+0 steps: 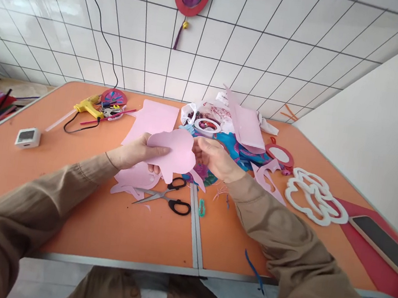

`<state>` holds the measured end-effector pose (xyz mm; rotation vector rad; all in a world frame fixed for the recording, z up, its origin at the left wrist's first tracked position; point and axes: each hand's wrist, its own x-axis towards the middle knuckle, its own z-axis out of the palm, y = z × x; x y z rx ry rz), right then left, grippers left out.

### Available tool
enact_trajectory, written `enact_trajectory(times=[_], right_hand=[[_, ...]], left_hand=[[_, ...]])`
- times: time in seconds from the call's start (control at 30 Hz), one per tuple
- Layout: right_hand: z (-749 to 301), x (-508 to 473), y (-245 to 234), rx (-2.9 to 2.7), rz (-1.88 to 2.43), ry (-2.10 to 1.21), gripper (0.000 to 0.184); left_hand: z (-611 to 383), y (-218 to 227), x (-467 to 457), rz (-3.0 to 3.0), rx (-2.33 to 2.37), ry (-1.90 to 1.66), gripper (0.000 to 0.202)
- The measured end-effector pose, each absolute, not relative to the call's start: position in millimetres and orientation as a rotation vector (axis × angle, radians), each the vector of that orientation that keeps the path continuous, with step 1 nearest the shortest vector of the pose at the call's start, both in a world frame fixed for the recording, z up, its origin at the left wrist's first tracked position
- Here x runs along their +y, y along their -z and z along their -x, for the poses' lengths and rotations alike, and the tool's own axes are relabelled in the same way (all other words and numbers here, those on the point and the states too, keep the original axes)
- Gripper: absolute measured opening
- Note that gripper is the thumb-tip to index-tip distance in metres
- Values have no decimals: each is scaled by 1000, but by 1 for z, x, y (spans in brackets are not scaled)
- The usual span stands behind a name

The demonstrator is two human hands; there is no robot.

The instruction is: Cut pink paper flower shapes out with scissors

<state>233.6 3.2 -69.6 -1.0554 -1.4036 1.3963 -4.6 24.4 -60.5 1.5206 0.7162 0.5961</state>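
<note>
My left hand [140, 152] is closed on a pink foam or paper cut-out [174, 149] with a scalloped outline, its thumb lying on top. At the cut-out's right edge is my right hand [216, 158], fingers loosely curved and not gripping it; whether they touch the edge is hard to tell. Below the cut-out, scissors [163, 197] with black handles lie on the table, blades spread. Pink offcuts [136, 180] are under and left of the scissors, and another pink scrap [271, 180] rests beyond my right wrist.
On the orange table [117, 236] are a yellow glue gun [90, 106], a small white device [28, 137], a pink sheet [156, 116], a folded pink sheet [248, 126], blue patterned cloth [234, 146], white cloud-shaped frames [312, 195], a green clip [202, 208] and a phone [384, 244].
</note>
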Motion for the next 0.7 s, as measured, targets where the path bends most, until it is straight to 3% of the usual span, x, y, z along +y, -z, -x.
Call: enact_trajectory(times=[0.37,0.53,0.7], right_hand=[[-223,19,71,-1487,1156,-982,38],[-221,28,87,-1328,1151,-803,42],[-215,29,111,-1328,1148,-804,37]], left_hand=[[6,54,33,-1512,755,-598,58],[15,52,50,-1321,928,-852,76],[21,70,64,-1259,972,-915,81]])
